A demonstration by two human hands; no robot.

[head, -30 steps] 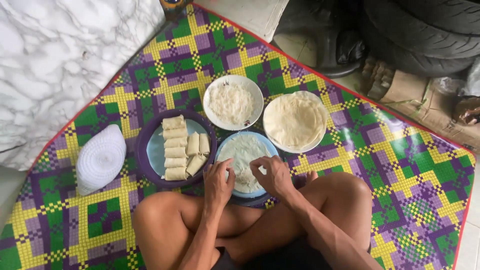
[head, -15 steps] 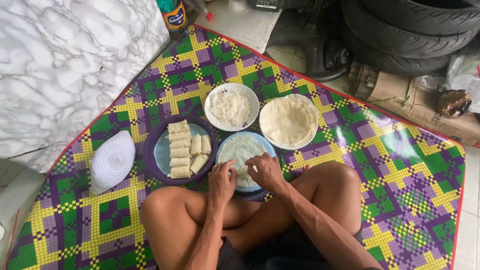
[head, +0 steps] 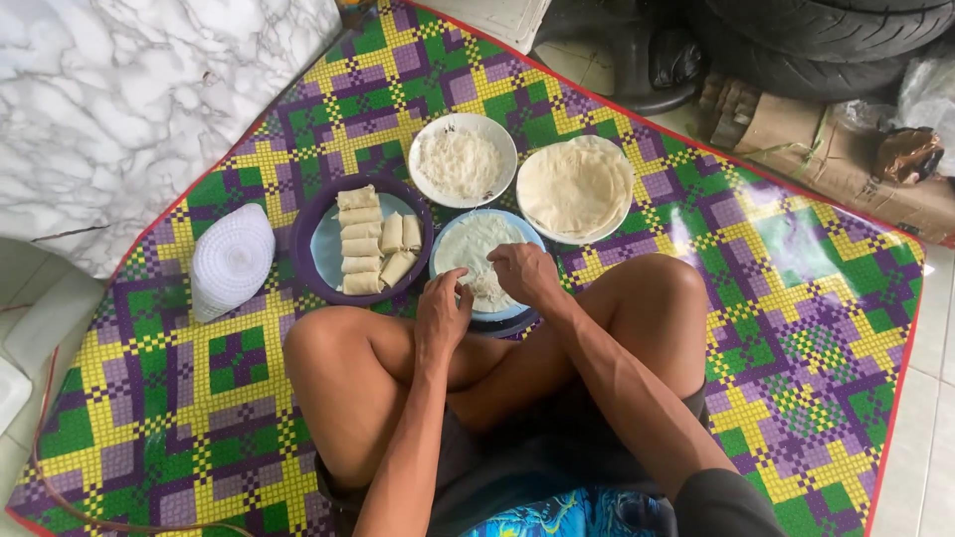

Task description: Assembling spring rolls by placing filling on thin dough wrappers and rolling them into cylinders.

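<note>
Both hands, left hand and right hand, have fingers pinched on the thin white round wrapper, mid-fold over its filling; tight, even rolling comes next.

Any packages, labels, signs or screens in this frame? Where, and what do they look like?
Cardboard box: upper right, off the mat beside the tyres; flattened, brown.
Plastic bag: far right, on the cardboard; crumpled, dark brown, shiny.
Bottle: top edge, cut off; coloured label, too little showing to describe.
No signs or screens.
</note>
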